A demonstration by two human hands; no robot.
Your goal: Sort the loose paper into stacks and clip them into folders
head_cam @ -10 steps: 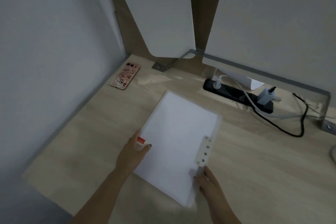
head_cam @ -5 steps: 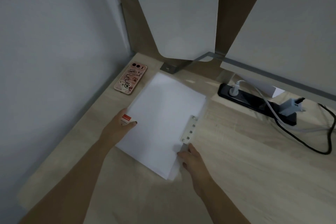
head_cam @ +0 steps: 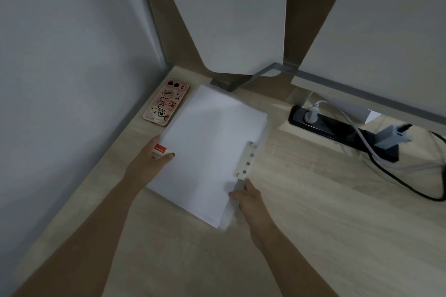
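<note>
- An office-style desk nook: a pale wood-grain desk (head_cam: 313, 236) is set into a corner against plain grey walls.
- White divider panels (head_cam: 229, 12) stand along the back edge on a grey metal rail (head_cam: 362, 91).
- A black power strip (head_cam: 337, 128) lies in a recess with plugs and cables.
- A phone (head_cam: 166, 102) in a pink cartoon case lies near the wall, beside a white paper folder (head_cam: 207, 147).

Over the last 1 s the folder (head_cam: 207, 152) has moved across the desk (head_cam: 313, 224) toward the far-left corner. Its left edge now lies just beside the phone (head_cam: 166, 103), formerly well apart. Left hand (head_cam: 149, 164) and right hand (head_cam: 248, 198) have travelled with it, grips unchanged.
</note>
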